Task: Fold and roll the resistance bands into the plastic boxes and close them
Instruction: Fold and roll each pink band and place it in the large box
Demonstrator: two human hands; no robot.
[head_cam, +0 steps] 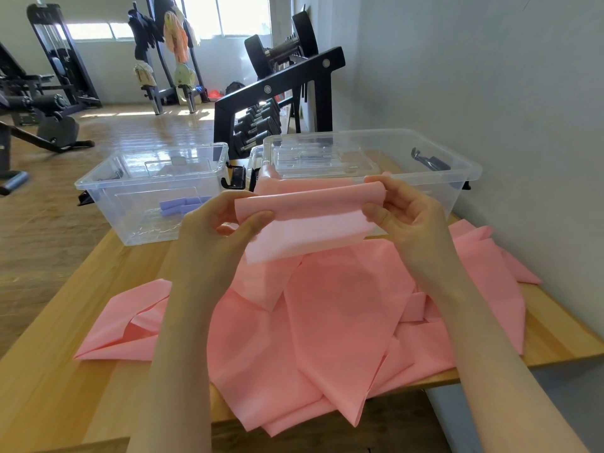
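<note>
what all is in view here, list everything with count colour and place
resistance band: 1, pink, folded end held up over the table, rest heaped on it
rolled bands: a few, purple, inside left box
plastic boxes: 2, clear, back of table; right one holds lids
table: 1, light wood, under everything
dumbbell rack: 1, black, behind the boxes
gym machines: several, black, far left
left hand: pinches band's left edge
right hand: pinches band's right edge
</note>
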